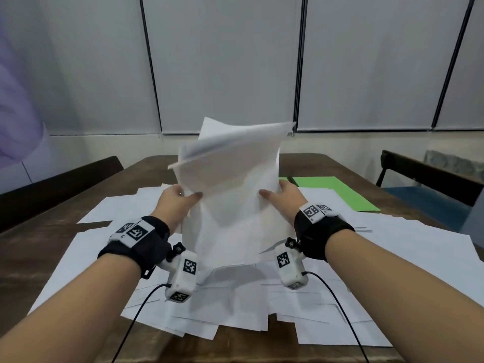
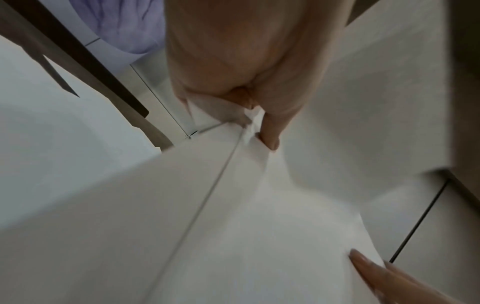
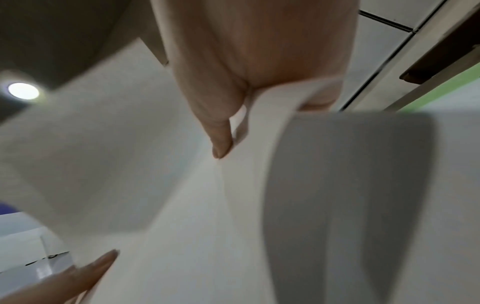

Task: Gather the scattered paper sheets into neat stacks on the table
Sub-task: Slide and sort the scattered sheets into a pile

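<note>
Left hand fingers (image 2: pixel 270 133) pinching left edge of upright bundle of white paper sheets (image 1: pixel 230 195); thumb in front, other fingers behind. Right hand fingers (image 3: pixel 221 144) pinching right edge same way. Left hand (image 1: pixel 176 203) and right hand (image 1: pixel 284 196) flank bundle mid-height, likely to stand it on end and square its edges. Bundle's lower edge over loose white sheets (image 1: pixel 379 297) spread on dark wooden desk (image 1: pixel 39 258); contact uncertain. Top sheets fan apart, misaligned. Green paper sheet (image 1: pixel 332 189) lies flat beyond right hand.
</note>
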Demonstrator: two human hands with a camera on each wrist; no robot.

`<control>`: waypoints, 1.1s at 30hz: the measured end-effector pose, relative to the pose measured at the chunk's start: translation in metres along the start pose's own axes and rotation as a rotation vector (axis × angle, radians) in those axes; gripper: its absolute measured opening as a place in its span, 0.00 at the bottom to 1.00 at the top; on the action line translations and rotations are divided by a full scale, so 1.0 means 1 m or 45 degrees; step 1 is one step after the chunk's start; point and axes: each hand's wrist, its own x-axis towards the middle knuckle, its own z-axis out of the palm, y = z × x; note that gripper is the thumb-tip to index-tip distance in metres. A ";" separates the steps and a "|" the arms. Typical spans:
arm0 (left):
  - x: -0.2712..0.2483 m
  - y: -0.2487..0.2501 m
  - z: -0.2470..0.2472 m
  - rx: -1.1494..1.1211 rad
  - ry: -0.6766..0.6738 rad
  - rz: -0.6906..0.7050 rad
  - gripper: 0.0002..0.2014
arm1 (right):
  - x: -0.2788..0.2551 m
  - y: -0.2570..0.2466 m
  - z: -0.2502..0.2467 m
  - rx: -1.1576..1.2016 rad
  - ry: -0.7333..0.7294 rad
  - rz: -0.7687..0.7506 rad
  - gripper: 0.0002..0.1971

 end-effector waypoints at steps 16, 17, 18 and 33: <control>-0.012 0.021 0.016 -0.228 0.284 0.395 0.13 | 0.003 -0.015 0.013 0.390 0.027 -0.153 0.27; -0.013 0.020 0.016 -0.233 0.289 0.415 0.14 | 0.003 -0.012 0.013 0.418 0.027 -0.139 0.29; -0.013 0.019 0.016 -0.236 0.280 0.430 0.15 | 0.003 -0.010 0.014 0.438 0.020 -0.119 0.30; -0.006 0.003 0.019 -0.171 0.277 0.223 0.28 | 0.010 -0.004 0.029 0.429 -0.065 -0.076 0.35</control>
